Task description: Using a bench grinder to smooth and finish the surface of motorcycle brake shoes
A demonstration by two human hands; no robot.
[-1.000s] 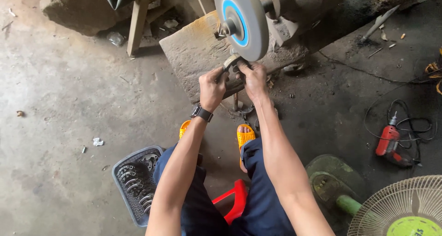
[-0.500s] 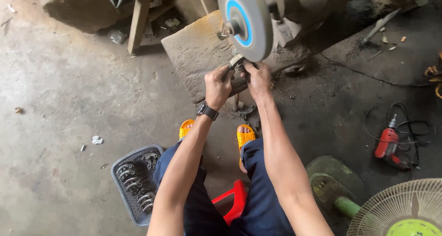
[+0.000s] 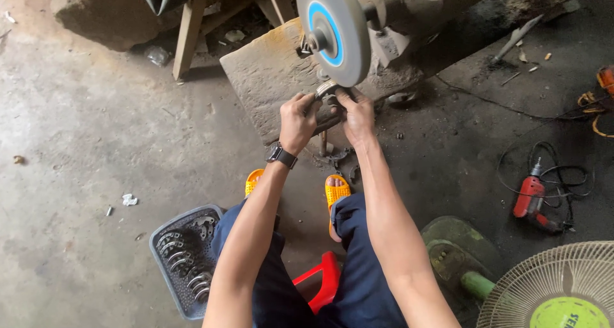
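Observation:
A grey grinding wheel [image 3: 334, 31] with a blue ring spins on a motor [image 3: 416, 5] above a stone block [image 3: 268, 78]. Both hands press a small metal part [image 3: 327, 91] against the wheel's lower edge. My left hand [image 3: 298, 120], with a black watch on the wrist, grips the part from the left. My right hand [image 3: 357, 114] grips it from the right. Most of the part is hidden by my fingers.
A grey basket [image 3: 185, 257] of curved metal parts sits by my left knee. I sit on a red stool [image 3: 320, 280], feet in orange sandals. A red power drill [image 3: 534, 197] with cable lies at right; a green fan [image 3: 550, 289] stands at bottom right.
Both hands have lifted the metal part slightly up toward the wheel's lower edge; the view has shifted a little.

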